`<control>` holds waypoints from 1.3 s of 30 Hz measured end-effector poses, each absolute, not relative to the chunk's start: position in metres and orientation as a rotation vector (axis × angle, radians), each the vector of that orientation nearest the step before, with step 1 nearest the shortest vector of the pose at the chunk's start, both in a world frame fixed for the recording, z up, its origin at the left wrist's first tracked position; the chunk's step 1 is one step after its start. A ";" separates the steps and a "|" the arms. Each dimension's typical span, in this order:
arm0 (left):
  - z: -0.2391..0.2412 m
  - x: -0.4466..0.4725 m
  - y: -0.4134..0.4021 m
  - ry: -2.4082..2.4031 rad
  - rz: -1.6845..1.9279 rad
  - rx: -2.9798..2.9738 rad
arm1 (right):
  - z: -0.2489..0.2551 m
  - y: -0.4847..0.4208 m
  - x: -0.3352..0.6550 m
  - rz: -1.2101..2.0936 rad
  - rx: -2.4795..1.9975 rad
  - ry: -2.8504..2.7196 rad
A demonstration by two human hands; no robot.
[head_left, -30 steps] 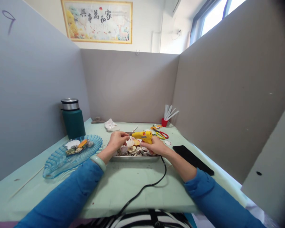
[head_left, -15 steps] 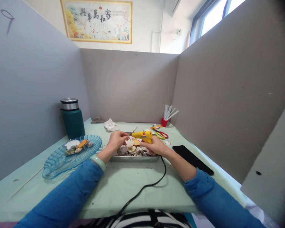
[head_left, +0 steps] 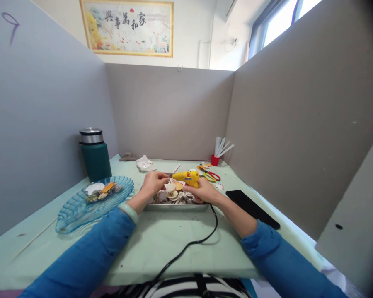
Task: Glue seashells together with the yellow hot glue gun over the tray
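Holding yellow plastic glue gun [head_left: 188, 178] in R hand [head_left: 204, 190], fingers wrapped round it, above shallow metal tray [head_left: 177, 207] of ridged, curved shells [head_left: 174, 195]. Pointing L, long axis approx. horiz., twd L hand [head_left: 154, 183]. Keeping L thumb + fingertips close tog.; can't tell if grasping anything. Matching prev. frame in pose + position. Trailing smooth black cable [head_left: 202, 241] twd table edge.

Right fingers [head_left: 193, 190] hold glue gun [head_left: 187, 178]
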State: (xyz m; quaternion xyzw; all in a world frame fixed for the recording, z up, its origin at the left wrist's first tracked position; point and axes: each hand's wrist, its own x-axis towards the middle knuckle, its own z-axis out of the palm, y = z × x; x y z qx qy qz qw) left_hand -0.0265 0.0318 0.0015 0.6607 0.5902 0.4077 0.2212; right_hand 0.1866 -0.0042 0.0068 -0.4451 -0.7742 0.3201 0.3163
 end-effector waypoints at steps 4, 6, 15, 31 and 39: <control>0.002 -0.026 0.031 1.617 1.131 1.818 | 0.010 -0.008 0.185 0.853 -1.147 -2.040; 0.002 -0.026 0.031 1.609 1.142 1.812 | 0.009 -0.008 0.185 0.853 -1.151 -2.037; 0.001 -0.029 0.033 1.580 1.173 1.768 | 0.001 0.002 0.188 0.812 -1.227 -2.019; 0.006 -0.026 0.027 1.551 1.234 1.735 | 0.003 0.026 0.195 0.395 -1.273 -2.027; 0.003 -0.028 0.031 1.512 1.315 1.680 | 0.000 0.042 0.174 0.014 -1.586 -2.312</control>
